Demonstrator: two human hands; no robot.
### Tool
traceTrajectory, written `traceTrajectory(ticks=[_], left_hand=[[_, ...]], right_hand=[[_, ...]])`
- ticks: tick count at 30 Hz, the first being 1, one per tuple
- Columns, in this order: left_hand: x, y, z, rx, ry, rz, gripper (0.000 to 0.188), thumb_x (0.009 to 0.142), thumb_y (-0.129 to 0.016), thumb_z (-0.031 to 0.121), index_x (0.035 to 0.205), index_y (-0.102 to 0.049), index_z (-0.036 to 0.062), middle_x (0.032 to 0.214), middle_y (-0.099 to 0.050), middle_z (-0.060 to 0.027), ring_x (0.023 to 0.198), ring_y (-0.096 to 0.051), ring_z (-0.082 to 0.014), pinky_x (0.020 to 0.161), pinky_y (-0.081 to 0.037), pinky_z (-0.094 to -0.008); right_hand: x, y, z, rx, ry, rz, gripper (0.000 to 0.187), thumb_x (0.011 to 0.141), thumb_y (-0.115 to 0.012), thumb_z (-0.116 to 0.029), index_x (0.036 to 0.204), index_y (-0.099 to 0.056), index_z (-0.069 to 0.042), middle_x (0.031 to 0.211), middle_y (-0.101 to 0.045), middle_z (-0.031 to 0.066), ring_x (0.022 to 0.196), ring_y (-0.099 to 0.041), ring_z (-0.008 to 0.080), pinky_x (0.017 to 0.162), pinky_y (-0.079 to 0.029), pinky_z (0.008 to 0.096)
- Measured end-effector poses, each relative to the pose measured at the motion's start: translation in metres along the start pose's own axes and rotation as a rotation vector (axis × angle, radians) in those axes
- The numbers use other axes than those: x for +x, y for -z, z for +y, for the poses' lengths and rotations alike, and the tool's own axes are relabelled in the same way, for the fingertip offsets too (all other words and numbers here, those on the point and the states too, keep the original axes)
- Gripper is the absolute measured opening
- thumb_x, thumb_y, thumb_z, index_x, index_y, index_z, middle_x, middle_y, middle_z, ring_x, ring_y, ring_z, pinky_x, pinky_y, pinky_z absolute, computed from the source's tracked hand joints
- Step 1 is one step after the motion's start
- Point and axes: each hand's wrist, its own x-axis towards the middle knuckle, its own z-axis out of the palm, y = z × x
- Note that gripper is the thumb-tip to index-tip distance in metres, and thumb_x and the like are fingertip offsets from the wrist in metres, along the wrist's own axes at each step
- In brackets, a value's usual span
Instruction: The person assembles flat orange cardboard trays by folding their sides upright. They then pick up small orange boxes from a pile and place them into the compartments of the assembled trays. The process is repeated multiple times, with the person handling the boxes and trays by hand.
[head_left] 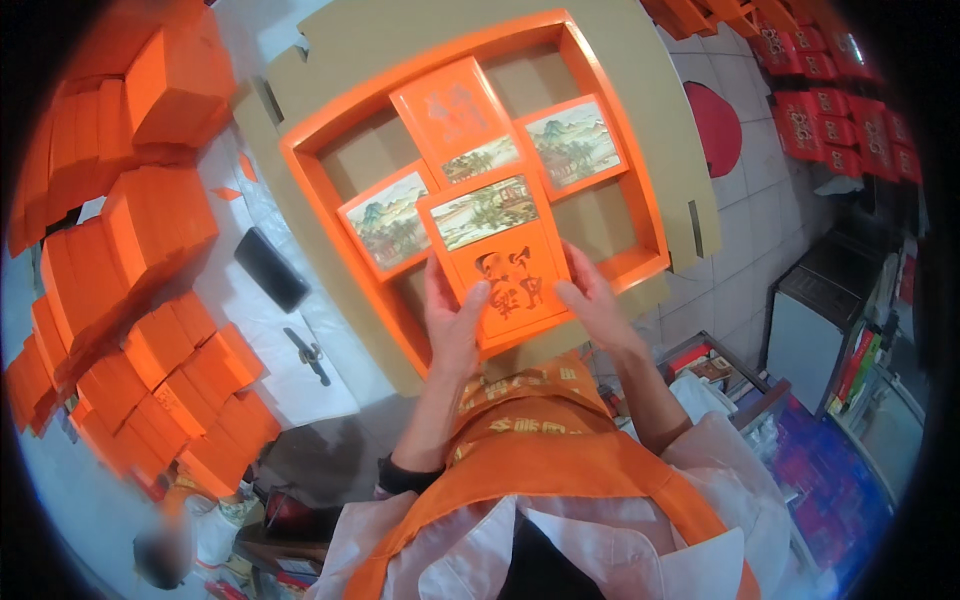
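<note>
At far left, stacks of orange boxes (175, 90) run out of sight at the dark curved rim, and a dark round object (163, 553) below them is too blurred to identify. Next come a black phone (270, 270) and a dark handled tool (307, 355), its kind hard to make out, on a white surface. The left hand (452, 318) grips the near left side of the lettered orange box (508, 262), thumb on its upper face, the fingers mostly hidden behind the side. This box is over the near middle of a divided orange frame (638, 215), hiding part of its near wall; whether it touches the frame, I cannot tell. Its long axis runs away from the person, far end leaning left, with the landscape band at that end and the dark lettering toward the body. Beyond it, a second orange box (445, 105) leans the same way, its near end covered, between a left landscape box (390, 220) and a right landscape box (570, 143). The right hand (600, 305) clasps the lettered box's right side, thumb along the edge, other fingers largely out of view. Farther right, a red disc (712, 130) is partly covered by cardboard (370, 35), and red packages (830, 110) fade into the rim.
</note>
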Motion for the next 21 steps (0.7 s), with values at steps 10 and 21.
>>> traceTrajectory(ticks=[10, 21], left_hand=[[0.006, -0.001, 0.073, 1.083, -0.437, -0.698, 0.077, 0.07, -0.071, 0.012, 0.136, -0.032, 0.0074, 0.126, -0.047, -0.0128, 0.111, -0.05, -0.0254, 0.091, -0.042, -0.035], [0.003, -0.046, 0.094, 1.399, -0.787, -0.414, 0.067, 0.072, -0.067, 0.011, 0.131, -0.037, 0.0039, 0.134, -0.037, -0.0158, 0.123, -0.036, -0.032, 0.101, -0.029, -0.041]], right_hand=[[-0.006, 0.042, -0.053, -0.093, 0.208, -0.012, 0.083, 0.073, -0.066, -0.008, 0.14, -0.017, -0.006, 0.134, -0.037, 0.0127, 0.121, -0.041, 0.0211, 0.1, -0.034, 0.0351], [-0.019, 0.038, -0.013, 0.235, -0.054, 0.147, 0.06, 0.081, -0.066, -0.018, 0.13, -0.034, -0.005, 0.127, -0.044, 0.0091, 0.117, -0.045, 0.0209, 0.095, -0.04, 0.0341]])
